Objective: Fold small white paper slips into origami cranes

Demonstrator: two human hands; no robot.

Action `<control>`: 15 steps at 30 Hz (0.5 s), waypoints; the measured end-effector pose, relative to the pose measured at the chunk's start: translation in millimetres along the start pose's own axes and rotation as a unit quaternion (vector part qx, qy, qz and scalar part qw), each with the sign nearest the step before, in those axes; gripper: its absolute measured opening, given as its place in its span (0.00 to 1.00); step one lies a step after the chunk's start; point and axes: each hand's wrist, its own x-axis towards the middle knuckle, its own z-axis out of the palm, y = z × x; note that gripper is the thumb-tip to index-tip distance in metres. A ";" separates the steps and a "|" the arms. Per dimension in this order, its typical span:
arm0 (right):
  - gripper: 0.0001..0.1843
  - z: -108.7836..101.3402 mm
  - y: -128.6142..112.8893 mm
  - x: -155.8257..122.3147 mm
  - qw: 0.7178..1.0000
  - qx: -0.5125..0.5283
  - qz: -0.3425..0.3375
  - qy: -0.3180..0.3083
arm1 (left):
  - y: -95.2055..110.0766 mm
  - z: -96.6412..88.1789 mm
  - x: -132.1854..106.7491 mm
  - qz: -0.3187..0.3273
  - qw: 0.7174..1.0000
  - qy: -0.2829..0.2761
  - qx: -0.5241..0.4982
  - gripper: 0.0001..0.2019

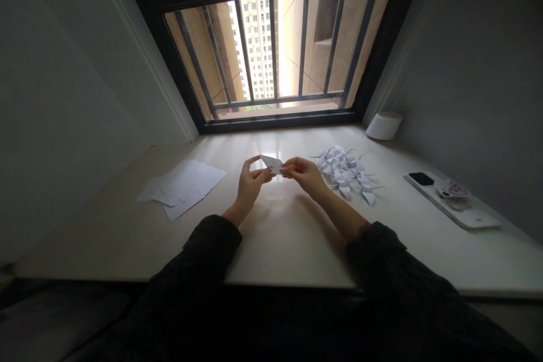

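Observation:
Between my two hands, above the white sill, is a small piece of folded white paper (272, 163) with a pointed end toward the upper left. My left hand (253, 179) grips its left part, thumb against the near face and a finger at the tip. Thumb and fingers of my right hand (304, 174) pinch its right end. Just right of that hand lies a pile of folded white paper cranes (339, 169). Off to the left of my left hand rests a loose stack of white paper sheets (193, 184).
A phone (452, 201) with a round attachment on its back lies at the right. In the back right corner stands a white cylindrical object (384, 125). A barred window with a dark frame (280, 120) closes off the back, and walls rise on both sides.

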 end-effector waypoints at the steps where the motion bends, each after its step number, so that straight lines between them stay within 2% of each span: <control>1: 0.16 -0.2 -0.1 0.1 1.000 -0.003 0.006 0.000 | 0.3 0.2 -1.1 0.024 1.000 -0.005 0.010 0.35; 4: 0.15 -1.1 -1.9 0.1 0.999 -0.032 0.003 -0.006 | 0.9 -0.3 -3.2 0.100 0.993 -0.032 0.048 0.39; 7: 0.15 -2.1 -5.0 -0.1 0.999 -0.046 -0.006 -0.016 | 0.4 -2.5 -2.9 0.150 0.981 -0.074 0.099 0.28; 10: 0.14 -2.5 -9.5 -1.1 0.998 -0.043 -0.016 -0.036 | -1.4 -5.3 -0.9 0.170 0.970 -0.098 0.142 0.19; 15: 0.16 -1.4 -20.8 -6.4 0.995 -0.070 -0.045 -0.060 | -4.4 -6.8 2.9 0.160 0.976 -0.082 0.119 0.18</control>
